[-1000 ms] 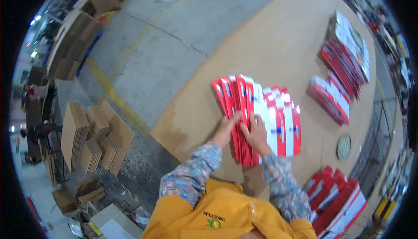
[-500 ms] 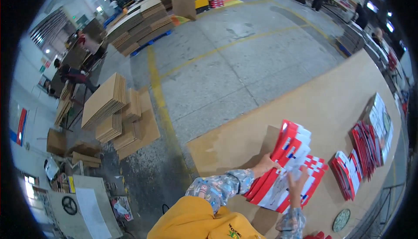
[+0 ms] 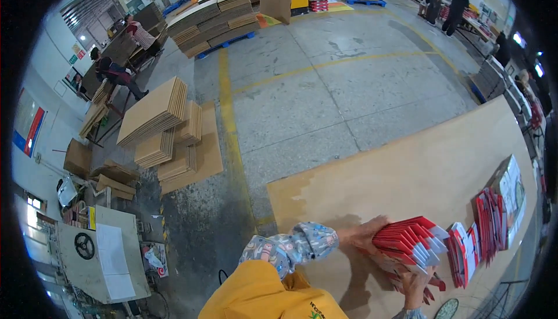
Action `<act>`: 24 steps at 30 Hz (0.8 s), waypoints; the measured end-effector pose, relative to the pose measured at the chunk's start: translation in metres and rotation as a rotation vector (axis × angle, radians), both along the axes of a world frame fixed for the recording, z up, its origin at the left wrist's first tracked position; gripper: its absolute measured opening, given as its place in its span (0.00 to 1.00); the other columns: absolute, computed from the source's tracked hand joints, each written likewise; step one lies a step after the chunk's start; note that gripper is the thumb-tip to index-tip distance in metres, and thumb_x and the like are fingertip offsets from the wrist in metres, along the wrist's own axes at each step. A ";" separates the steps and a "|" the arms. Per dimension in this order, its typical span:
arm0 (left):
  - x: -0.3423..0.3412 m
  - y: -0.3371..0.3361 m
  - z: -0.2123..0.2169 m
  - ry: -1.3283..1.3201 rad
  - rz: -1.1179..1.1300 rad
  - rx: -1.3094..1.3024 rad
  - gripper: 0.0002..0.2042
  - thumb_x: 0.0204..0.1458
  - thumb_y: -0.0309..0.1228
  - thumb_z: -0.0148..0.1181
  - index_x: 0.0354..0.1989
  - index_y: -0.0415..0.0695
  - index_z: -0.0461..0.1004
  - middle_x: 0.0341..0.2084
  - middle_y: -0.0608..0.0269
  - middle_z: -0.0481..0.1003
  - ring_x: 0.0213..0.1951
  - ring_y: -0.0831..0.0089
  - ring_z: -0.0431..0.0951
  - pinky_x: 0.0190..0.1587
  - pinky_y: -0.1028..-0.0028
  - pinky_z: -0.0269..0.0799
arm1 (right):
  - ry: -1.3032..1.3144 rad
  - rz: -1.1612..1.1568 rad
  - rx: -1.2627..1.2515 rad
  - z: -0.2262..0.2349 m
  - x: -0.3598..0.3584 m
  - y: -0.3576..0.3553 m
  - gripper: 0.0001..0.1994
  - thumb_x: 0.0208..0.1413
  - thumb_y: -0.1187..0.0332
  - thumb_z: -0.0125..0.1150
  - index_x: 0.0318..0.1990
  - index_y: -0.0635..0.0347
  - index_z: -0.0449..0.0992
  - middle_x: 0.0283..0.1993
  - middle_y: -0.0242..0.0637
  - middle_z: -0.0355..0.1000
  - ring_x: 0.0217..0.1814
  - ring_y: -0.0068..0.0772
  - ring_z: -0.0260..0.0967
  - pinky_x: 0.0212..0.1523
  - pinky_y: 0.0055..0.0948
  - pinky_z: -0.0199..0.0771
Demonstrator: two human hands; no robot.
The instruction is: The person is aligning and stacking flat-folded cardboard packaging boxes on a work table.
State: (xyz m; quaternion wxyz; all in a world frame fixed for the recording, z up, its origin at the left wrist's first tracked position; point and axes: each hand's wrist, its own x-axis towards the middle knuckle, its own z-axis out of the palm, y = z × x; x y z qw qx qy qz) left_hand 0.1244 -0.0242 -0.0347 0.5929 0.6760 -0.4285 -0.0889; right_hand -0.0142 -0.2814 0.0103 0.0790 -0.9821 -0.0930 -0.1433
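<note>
In the head view we see both of our hands at the lower right of the picture, on a wide brown worktable (image 3: 407, 168). Our left hand (image 3: 365, 235) comes out of a patterned sleeve (image 3: 290, 248) and is closed on the near end of a fanned stack of red and white flat cartons (image 3: 407, 242), fingers wrapped over its left edge. Our right hand (image 3: 415, 287) sits just below that stack, palm up against its underside, fingers spread under the cartons; so both hands hold the same bundle, lifted a little off the table surface and tilted.

Just to the right of our hands lies a second small bundle of red and white cartons (image 3: 462, 252) on the table, and beyond it a third, upright row of them (image 3: 488, 226) leaning against a printed box (image 3: 510, 194). A round dark disc (image 3: 446, 309) lies on the table near our right hand, at the bottom edge.

Well away to the left of our hands, across the concrete floor with its yellow line (image 3: 229, 121), stand stacks of flattened brown cardboard (image 3: 157, 115). Further off, past those, a person (image 3: 116, 75) bends at a bench, and larger cardboard pallets (image 3: 212, 20) stand behind. Below our left sleeve we see our yellow garment (image 3: 261, 293).
</note>
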 end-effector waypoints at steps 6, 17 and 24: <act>-0.038 -0.019 0.016 0.168 0.190 -0.374 0.52 0.33 0.42 0.76 0.66 0.42 0.47 0.60 0.52 0.56 0.63 0.57 0.55 0.65 0.62 0.49 | 0.037 -0.075 0.179 0.018 0.010 0.048 0.30 0.43 0.51 0.68 0.52 0.56 0.71 0.52 0.42 0.69 0.57 0.49 0.62 0.63 0.51 0.50; -0.054 -0.019 0.032 0.233 0.217 -0.411 0.50 0.36 0.42 0.75 0.66 0.43 0.48 0.60 0.53 0.56 0.63 0.56 0.56 0.65 0.59 0.48 | 0.198 0.055 0.441 0.030 0.017 0.038 0.25 0.46 0.61 0.69 0.52 0.57 0.72 0.52 0.41 0.71 0.54 0.43 0.66 0.54 0.40 0.65; -0.045 -0.037 0.021 -0.061 0.292 -0.241 0.39 0.33 0.47 0.75 0.54 0.46 0.61 0.45 0.59 0.66 0.49 0.63 0.66 0.55 0.65 0.58 | 0.057 0.030 0.248 -0.005 -0.001 0.023 0.25 0.44 0.66 0.70 0.52 0.59 0.72 0.52 0.42 0.71 0.56 0.47 0.65 0.56 0.41 0.65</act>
